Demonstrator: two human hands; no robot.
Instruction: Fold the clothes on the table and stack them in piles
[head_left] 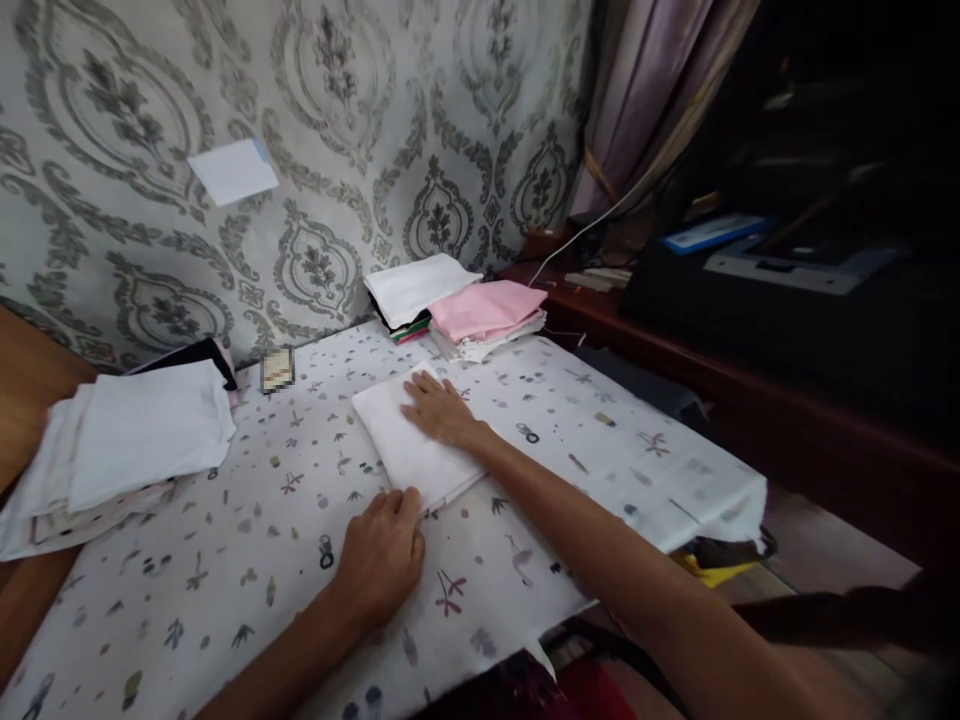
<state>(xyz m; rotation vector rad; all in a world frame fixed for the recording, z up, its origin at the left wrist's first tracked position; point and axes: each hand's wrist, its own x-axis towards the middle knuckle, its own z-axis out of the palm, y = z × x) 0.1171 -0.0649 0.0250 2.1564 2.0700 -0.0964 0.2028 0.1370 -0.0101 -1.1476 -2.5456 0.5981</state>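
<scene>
A folded white cloth (405, 450) lies on the table in front of me. My right hand (441, 412) rests flat on its upper right part, fingers spread. At the cloth's near left corner is my left hand (381, 555), its fingers curled and closed at the edge; the fingertips are partly hidden. The table is covered by a white sheet (292, 530) printed with small plants and shapes.
A stack of white folded cloths (154, 430) stands at the left. Against the wall are a pink cloth pile (487, 308) and a white-topped pile (420, 285). A small pixelated item (277, 370) lies near the wall. Dark red furniture (697, 400) borders the right.
</scene>
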